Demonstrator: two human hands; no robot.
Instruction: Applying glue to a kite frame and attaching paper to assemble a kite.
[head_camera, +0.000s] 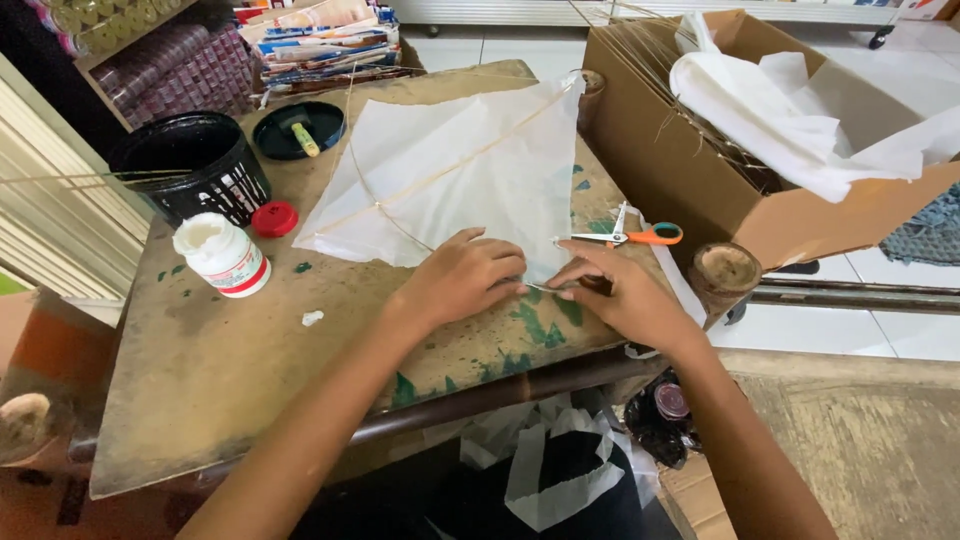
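On the tabletop (230, 370) before us lies a white paper kite (455, 175) with thin bamboo sticks across it, its near corner under our fingers. Our left hand (465, 275) rests flat on that corner, fingers loosely curled, pressing the paper down. Our right hand (615, 290) meets it from the right, fingertips pinched on the paper's edge. Just beyond the right hand lie orange-handled scissors (635, 236). To the left stand a white glue bottle (222, 255), its red cap (274, 218) and a black bucket (195, 170). A cardboard box (680, 150) sits far right.
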